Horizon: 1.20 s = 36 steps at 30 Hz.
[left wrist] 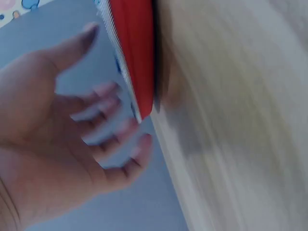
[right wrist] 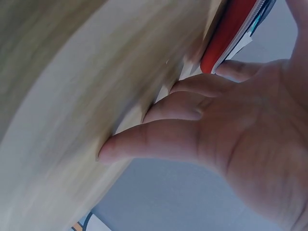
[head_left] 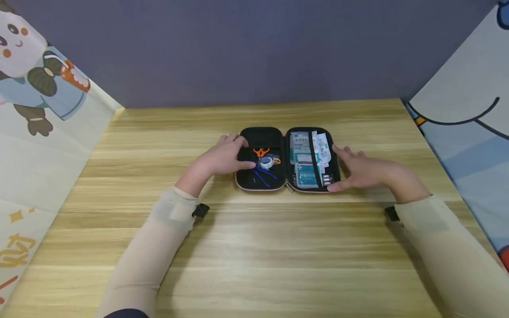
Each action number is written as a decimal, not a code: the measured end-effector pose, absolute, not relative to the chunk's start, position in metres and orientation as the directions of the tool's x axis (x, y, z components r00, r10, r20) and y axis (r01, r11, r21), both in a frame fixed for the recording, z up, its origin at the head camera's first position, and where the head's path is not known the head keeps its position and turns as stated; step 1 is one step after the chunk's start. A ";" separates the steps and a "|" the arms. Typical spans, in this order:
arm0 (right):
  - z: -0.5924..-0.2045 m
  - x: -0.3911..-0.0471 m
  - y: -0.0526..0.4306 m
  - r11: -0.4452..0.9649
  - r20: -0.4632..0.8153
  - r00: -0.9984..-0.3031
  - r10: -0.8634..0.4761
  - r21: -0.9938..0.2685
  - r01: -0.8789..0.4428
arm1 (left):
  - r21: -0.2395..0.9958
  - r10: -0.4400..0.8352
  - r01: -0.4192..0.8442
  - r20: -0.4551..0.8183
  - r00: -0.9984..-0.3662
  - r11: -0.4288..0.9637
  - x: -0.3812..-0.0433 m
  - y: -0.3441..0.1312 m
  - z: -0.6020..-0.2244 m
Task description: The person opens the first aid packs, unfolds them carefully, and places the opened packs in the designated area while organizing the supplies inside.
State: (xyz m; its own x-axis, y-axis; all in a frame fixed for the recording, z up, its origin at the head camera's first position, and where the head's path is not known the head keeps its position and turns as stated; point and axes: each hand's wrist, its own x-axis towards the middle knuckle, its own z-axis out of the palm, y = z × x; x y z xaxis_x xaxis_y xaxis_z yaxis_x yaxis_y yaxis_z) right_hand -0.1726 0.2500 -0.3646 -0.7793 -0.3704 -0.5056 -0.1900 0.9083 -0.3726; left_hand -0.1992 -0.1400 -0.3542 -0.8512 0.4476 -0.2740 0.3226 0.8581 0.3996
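While the opened first-aid case (head_left: 260, 138) is being flanked on the wooden table (head_left: 278, 247) by the spread left hand (head_left: 224, 157) and right hand (head_left: 359, 170), neither gripping, it is best being steadied evenly.

A case (head_left: 260, 137) is set on the worktop (head_left: 278, 247), between the left hand (head_left: 224, 155) at its left edge and the right hand (head_left: 363, 171) at its right edge, with a wall (head_left: 254, 53) behind. In its left half, a roll (head_left: 265, 163) is placed before scissors (head_left: 261, 152) and behind tweezers (head_left: 267, 172); in its right half, packets (head_left: 306, 176) are crossed by a strap (head_left: 315, 161).
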 end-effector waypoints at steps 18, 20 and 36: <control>-0.364 -0.172 0.249 0.915 -0.527 -0.772 -0.355 -0.366 -0.170 | 0.253 0.522 0.472 -0.190 -0.832 0.844 -0.188 -0.113 -0.364; -0.364 -0.171 0.249 0.915 -0.529 -0.771 -0.355 -0.365 -0.172 | 0.247 0.528 0.481 -0.180 -0.830 0.841 -0.186 -0.112 -0.365; -0.364 -0.170 0.250 0.910 -0.539 -0.761 -0.360 -0.383 -0.159 | 0.355 0.490 0.410 -0.172 -0.854 0.840 -0.210 -0.118 -0.354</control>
State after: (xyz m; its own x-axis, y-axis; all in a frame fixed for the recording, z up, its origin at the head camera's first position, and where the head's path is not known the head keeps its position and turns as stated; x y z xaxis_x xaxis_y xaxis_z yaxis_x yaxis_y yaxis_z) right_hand -0.1705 0.2498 -0.3638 -0.7614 -0.3601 -0.5390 -0.1589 0.9098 -0.3833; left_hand -0.2099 -0.1178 -0.3538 -0.8544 0.4901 -0.1724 0.4103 0.8401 0.3548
